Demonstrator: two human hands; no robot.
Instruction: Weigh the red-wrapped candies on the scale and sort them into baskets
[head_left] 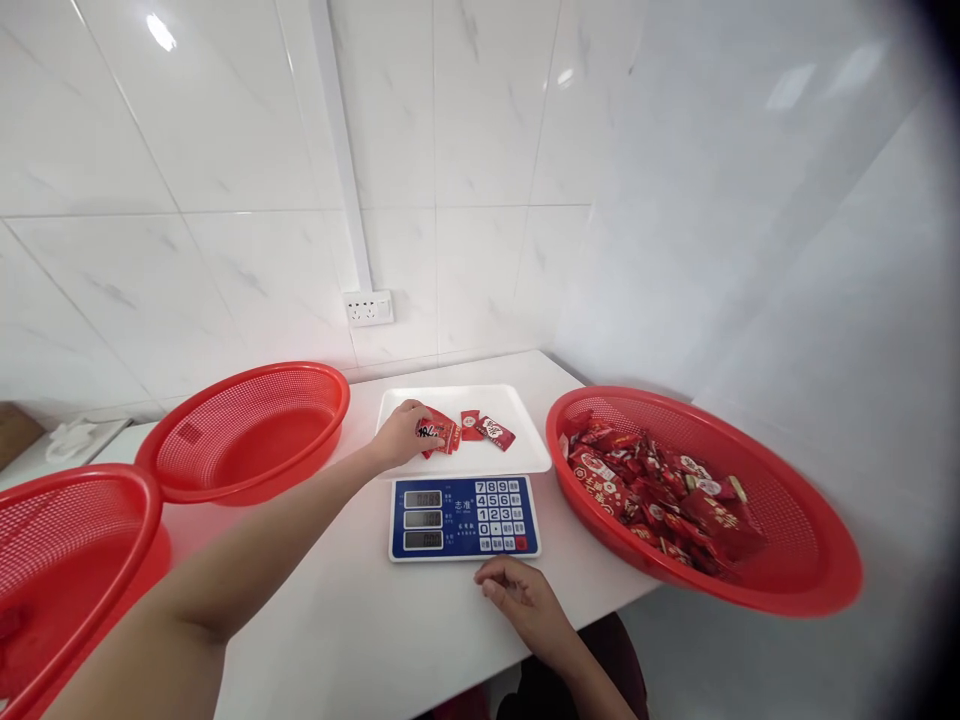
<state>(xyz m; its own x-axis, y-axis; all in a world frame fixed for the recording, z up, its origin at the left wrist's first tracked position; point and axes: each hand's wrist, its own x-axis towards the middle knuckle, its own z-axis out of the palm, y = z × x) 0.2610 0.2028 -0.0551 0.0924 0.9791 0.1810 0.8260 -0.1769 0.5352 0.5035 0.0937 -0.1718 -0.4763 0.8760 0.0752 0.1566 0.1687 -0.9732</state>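
Observation:
My left hand [401, 437] reaches over the scale's white tray [397, 462], its fingers closed on a small bunch of red candy packets [439, 434] with dark and white print. Two more small red packets, a squarish one [470, 424] and a longer one [496, 433], lie on the tray to the right of the bunch. The blue keypad panel of the digital scale [465, 517] faces me, with three grey displays on its left. My right hand [529, 608] rests just below the scale's front edge, loosely curled with thumb and fingers apart, holding nothing.
On the right, a red plastic basket [806, 560] holds a heap of red packets and overhangs the table edge. Two red baskets stand left, one further back [247, 440] and one nearer [82, 560], partly behind my left arm. A tiled wall with a power socket [368, 308] rises behind.

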